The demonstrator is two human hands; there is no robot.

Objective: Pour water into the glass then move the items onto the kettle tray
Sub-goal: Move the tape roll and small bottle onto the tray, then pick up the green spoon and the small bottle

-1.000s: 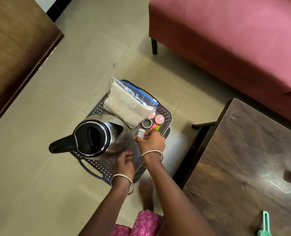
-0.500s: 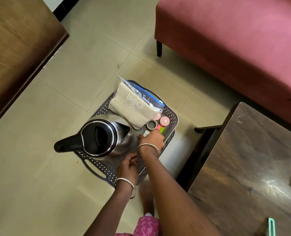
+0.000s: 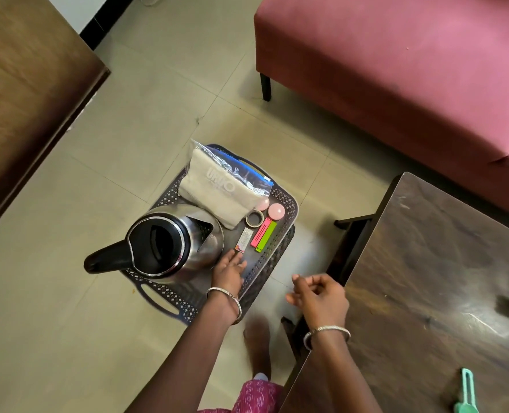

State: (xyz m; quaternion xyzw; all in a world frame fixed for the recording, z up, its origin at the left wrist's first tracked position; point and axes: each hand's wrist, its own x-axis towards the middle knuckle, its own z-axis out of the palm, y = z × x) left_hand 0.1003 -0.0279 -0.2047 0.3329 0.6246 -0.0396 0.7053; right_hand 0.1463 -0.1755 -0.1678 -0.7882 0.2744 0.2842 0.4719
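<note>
Kettle tray (image 3: 272, 257), dark perforated plastic, sits on the tiled floor betw. the sofa (image 3: 396, 70) and the wooden table (image 3: 426, 263). Steel kettle (image 3: 157, 242) stands on the tray's left half, black handle sticking out past the left edge. Zip bag (image 3: 217, 186) w/ a beige pouch inside lies at the far end, touching the kettle. On the right side of the tray: tape roll (image 3: 254, 218), pink round lid (image 3: 276, 210), pink clip (image 3: 260, 231) and green clip (image 3: 266, 236) side by side, and a small packet (image 3: 243, 240) just left of the clips.

Your L hand (image 3: 227, 271) is over the tray next to the kettle, fingers straight, nothing held; index tip is at the packet's near end, contact can't be told. Your R hand (image 3: 318, 296) hangs over the floor betw. tray and table, fingers loosely curled, empty.

A green clip tool (image 3: 466, 394) lies on the table, near edge.
</note>
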